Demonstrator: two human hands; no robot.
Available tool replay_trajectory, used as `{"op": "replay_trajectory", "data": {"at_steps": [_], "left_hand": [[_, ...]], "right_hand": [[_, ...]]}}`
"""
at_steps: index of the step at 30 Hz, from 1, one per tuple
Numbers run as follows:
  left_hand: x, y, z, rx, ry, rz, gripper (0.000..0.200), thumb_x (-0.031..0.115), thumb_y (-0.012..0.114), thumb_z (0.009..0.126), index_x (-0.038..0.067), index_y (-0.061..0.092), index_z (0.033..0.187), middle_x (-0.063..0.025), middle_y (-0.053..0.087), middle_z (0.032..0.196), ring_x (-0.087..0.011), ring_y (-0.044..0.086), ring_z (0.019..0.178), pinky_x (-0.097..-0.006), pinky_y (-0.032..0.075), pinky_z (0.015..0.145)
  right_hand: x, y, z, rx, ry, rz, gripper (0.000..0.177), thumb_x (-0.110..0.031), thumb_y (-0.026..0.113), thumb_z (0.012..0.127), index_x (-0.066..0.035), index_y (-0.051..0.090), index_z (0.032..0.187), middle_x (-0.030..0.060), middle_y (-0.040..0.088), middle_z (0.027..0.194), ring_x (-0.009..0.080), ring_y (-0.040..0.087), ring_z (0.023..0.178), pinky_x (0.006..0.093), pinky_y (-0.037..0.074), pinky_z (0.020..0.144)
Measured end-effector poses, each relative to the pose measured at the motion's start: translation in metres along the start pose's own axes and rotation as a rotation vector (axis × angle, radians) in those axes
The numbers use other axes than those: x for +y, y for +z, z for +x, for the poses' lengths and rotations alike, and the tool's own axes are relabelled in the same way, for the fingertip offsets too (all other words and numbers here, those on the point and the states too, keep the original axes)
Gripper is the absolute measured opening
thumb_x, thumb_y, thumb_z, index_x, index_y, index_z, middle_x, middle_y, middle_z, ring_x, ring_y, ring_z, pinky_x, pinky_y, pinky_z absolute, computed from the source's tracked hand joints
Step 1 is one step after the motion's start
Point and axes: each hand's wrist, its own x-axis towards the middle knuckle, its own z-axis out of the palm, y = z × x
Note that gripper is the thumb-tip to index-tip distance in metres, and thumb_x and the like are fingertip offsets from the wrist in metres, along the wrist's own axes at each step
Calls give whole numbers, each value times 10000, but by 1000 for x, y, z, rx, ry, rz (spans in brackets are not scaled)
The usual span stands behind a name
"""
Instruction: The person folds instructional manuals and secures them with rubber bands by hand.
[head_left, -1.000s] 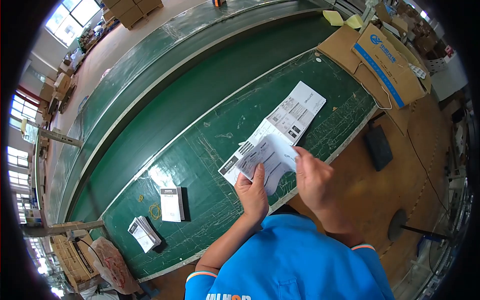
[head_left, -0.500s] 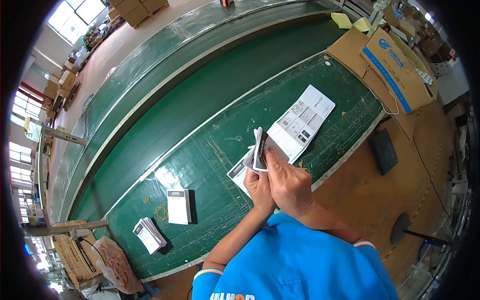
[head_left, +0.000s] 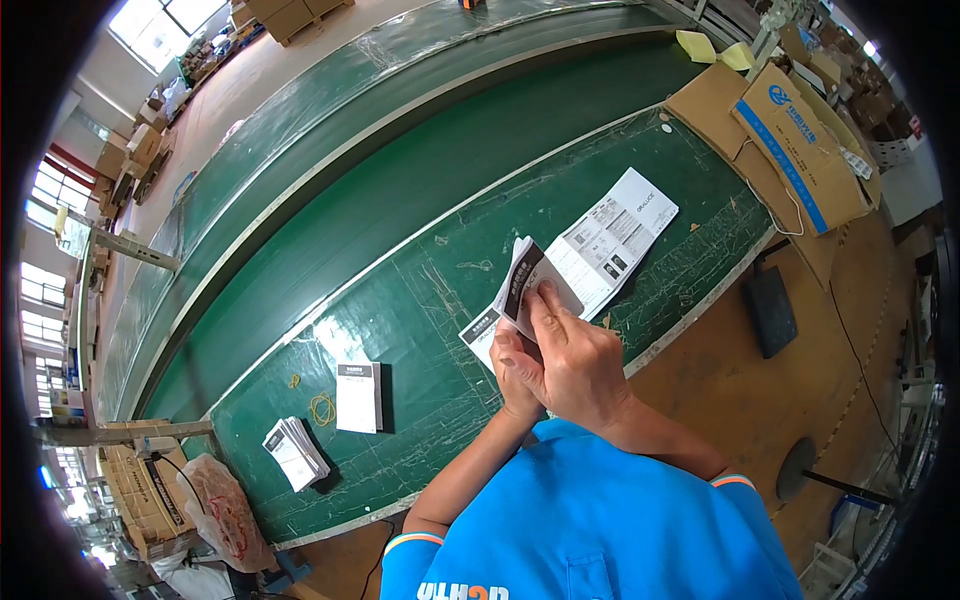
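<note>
L hand (head_left: 516, 383) grasped the folded leaflet (head_left: 528, 274) at its near end & R hand (head_left: 582, 364) pressed on top, prob to keep folds flat btwn the 2, w/ unfolded paper (head_left: 612, 236) just beyond them, prob for reach.

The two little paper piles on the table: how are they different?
The neat pile has its papers lined up, but the messy pile is fanned out. In this view, the neat pile stands nearly straight, while the messy pile is turned at a slant. Both are white papers with a dark strip, lying on the green table.
</note>
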Motion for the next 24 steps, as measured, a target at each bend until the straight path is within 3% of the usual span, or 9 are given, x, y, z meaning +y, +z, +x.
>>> {"op": "replay_trajectory", "data": {"at_steps": [2,5,7,9,12,14,17,21,24], "left_hand": [[-1,0,3,15,39,-45,384,305,317,931,1,448,1124,-97,547,1043,-175,543,888,-303,450,770],[5,-6,8,131,-133,-256,253,221,469,886,19,495,1037,-79,585,926,-132,562,803,-259,469,690],[4,-17,10,202,-154,-301,250,224,480,880,27,496,1034,-77,585,922,-141,567,800,-268,474,691],[11,-27,9,277,-197,-409,226,211,502,867,48,498,1023,-74,583,920,-166,582,809,-294,484,715],[26,-35,1,245,-251,-431,173,166,507,864,46,521,988,-59,584,932,-157,573,855,-304,474,759],[30,-36,-8,196,-263,-433,184,169,515,859,46,516,996,-63,583,946,-159,568,871,-318,474,762],[30,-36,-17,149,-245,-377,222,196,527,851,53,506,1019,-76,579,960,-170,578,866,-322,487,755],[33,-33,-20,202,-246,-399,220,196,522,854,55,501,1022,-74,578,959,-168,576,872,-316,487,755],[33,-33,-21,236,-222,-392,220,196,518,857,54,494,1023,-73,576,960,-170,575,869,-314,486,754]], "right_hand": [[0,3,-2,21,-10,23,536,-356,543,794,102,487,1069,311,526,1004,304,623,690,313,510,577],[-2,-3,-2,-11,17,121,442,-317,555,800,64,530,1024,256,558,992,289,626,732,320,510,586],[2,-7,-2,-67,47,200,363,-272,572,803,37,563,992,211,586,982,278,629,768,324,511,593],[13,-10,-2,60,113,597,190,-165,591,785,9,585,861,155,606,905,246,616,672,310,493,577],[21,-28,12,134,178,573,117,-95,611,762,10,589,807,108,613,791,219,598,653,276,478,583],[28,-21,15,182,108,567,151,-123,620,765,14,582,816,98,596,739,197,584,645,255,461,576],[20,-15,14,17,276,922,145,-139,627,781,-11,576,823,82,612,795,114,564,685,226,448,602],[13,-4,6,-11,176,681,180,-156,642,772,3,559,784,81,601,736,115,568,631,225,456,544],[11,-1,7,-15,200,741,188,-163,644,771,6,563,779,77,601,711,110,568,606,222,454,523]]}}
